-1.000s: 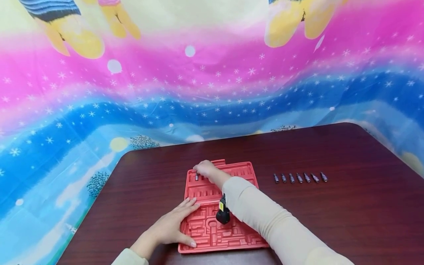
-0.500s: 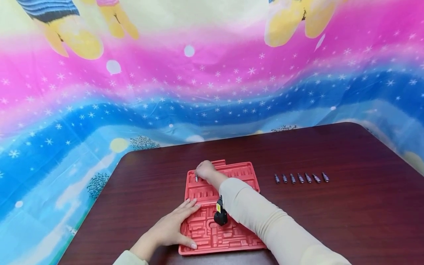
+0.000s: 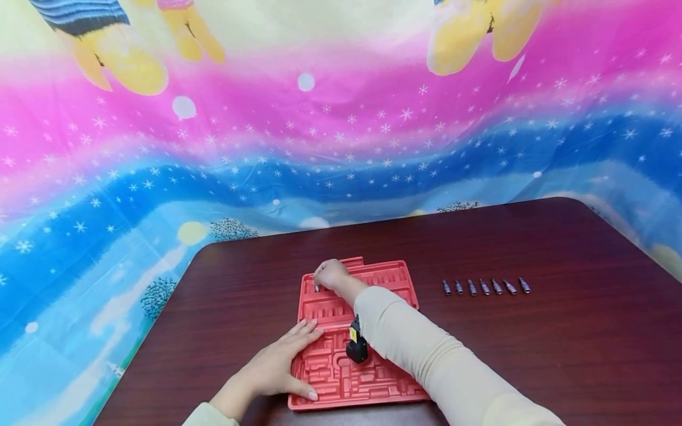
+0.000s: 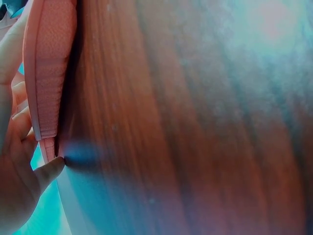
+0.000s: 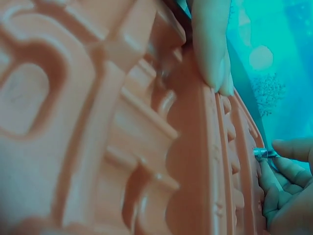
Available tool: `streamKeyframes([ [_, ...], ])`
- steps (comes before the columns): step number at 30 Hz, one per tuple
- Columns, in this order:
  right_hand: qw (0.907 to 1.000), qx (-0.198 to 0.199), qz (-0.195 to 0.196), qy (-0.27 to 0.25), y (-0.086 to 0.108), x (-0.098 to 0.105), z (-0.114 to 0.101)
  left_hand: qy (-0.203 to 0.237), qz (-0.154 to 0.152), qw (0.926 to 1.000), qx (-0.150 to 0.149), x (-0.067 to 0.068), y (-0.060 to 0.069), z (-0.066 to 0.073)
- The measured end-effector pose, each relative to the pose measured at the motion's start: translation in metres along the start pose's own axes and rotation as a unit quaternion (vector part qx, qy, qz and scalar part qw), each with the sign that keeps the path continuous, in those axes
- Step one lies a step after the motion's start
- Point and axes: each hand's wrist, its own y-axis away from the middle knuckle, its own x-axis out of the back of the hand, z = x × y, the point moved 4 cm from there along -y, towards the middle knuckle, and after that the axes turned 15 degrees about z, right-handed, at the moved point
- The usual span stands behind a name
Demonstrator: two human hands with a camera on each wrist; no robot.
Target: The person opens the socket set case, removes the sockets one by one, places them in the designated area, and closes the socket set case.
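Note:
In the head view a red moulded tool case lies unfolded on the table. My right hand is over its far left corner, thumb and fingers pinching a small metal socket. The right wrist view shows that shiny socket between the fingertips, its end at the moulded slots; how deep it sits I cannot tell. My left hand rests on the case's left edge, fingers extended over the hinge area and thumb at the near corner. In the left wrist view this hand lies along the case's outer wall.
Several similar dark metal sockets stand in a row on the brown table, to the right of the case. A black wrist camera hangs under the right sleeve, above the case. Behind the table hangs a colourful printed cloth.
My right hand has turned slightly over the corner, and less of the socket shows below its fingers. The left hand, the case and the row of sockets stay in place.

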Motion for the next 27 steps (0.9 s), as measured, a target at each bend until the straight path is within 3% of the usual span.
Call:
streamKeyframes([
  [9,0.9995,0.005,-0.015,-0.026,0.001,0.002,-0.001,-0.004,-0.004,0.9999,0.009,0.0,0.0,-0.002],
  [17,0.9911,-0.037,-0.032,-0.124,-0.004,0.008,0.006,-0.003,0.006,1.0,0.0,-0.001,0.001,0.0],
  [27,0.9807,-0.084,-0.065,-0.164,0.001,0.032,0.003,0.003,0.0,1.0,0.01,0.0,0.0,-0.001],
])
